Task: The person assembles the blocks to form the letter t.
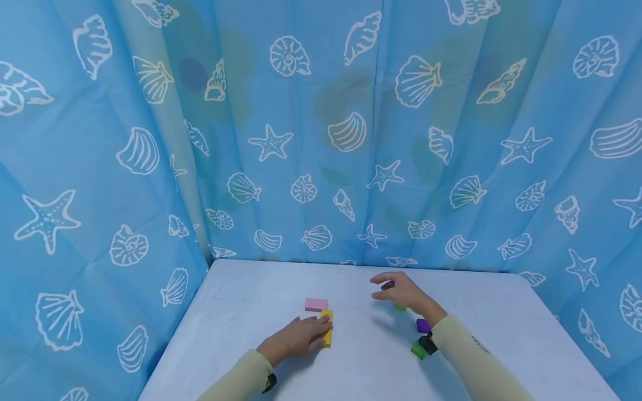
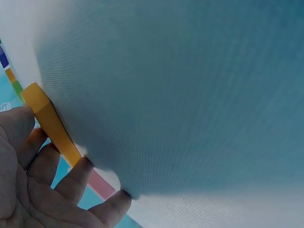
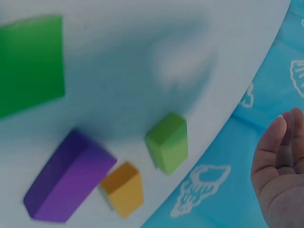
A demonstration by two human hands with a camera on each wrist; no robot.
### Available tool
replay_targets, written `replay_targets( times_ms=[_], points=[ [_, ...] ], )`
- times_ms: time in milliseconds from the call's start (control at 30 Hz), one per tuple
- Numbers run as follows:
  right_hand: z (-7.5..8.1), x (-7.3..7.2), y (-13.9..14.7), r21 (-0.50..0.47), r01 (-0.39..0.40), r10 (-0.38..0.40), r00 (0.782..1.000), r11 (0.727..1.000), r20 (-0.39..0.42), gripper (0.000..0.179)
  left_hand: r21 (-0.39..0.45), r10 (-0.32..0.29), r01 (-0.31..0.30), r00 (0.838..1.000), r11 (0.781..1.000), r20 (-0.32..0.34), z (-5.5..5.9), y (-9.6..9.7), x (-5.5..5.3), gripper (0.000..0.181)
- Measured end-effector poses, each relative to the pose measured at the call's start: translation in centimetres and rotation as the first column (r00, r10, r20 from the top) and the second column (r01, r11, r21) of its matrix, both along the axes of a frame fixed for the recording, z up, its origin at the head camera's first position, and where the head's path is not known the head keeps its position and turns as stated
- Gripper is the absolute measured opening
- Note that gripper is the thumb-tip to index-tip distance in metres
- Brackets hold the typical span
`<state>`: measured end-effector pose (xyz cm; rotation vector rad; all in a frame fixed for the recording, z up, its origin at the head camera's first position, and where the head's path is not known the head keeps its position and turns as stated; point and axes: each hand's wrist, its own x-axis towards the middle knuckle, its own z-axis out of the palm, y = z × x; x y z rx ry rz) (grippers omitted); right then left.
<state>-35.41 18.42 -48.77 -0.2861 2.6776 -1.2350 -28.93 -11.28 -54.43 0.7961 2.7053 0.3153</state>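
One yellow block [image 1: 327, 336], gripped by left hand [image 1: 299, 336]
Right hand [image 1: 405, 292] raised, fingers parted; sleeve lettering [image 1: 480, 345] too small to read.

Yel. blk [image 2: 55, 128] smooth, matt finish

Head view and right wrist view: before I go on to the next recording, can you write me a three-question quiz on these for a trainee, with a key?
1. In the head view, which block do the fingers of the left grip lie over?
2. True or false: in the head view, the right grip rests on the pink block.
3. How many blocks show in the right wrist view, and in which colours?

Key
1. The yellow block.
2. False: the pink block lies by the yellow one, away from that grip.
3. Four: a green block, a purple block, an orange block and a lime-green block.
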Motion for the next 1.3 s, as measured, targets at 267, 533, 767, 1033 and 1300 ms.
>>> replay_targets(
  times_ms=[267,533,767,1033,1300],
  points=[
    [0.7,0.7,2.7,0.030,-0.001,0.002,1.000,1.000,-0.023,0.042,0.008,0.000,0.000,1.000,1.000,0.012,0.0,0.1,0.2,0.050],
    [0.7,0.9,4.7,0.039,0.002,-0.001,0.999,0.999,-0.045,0.038,0.005,0.001,-0.001,1.000,1.000,0.006,0.0,0.0,0.2,0.051],
    [0.4,1.0,6.1,0.055,0.005,-0.002,0.999,0.998,-0.043,0.037,0.010,0.002,-0.002,1.000,1.000,0.008,0.1,-0.1,0.3,0.050],
    [0.6,1.6,8.1,0.048,0.024,-0.023,0.999,0.999,-0.036,0.040,0.013,-0.012,0.012,1.000,1.000,-0.009,0.4,-0.2,0.3,0.050],
    [0.4,2.3,9.7,0.072,0.066,-0.064,0.998,0.995,-0.024,0.043,0.018,-0.008,0.008,1.000,1.000,-0.001,0.2,-0.2,0.2,0.050]
  ],
)
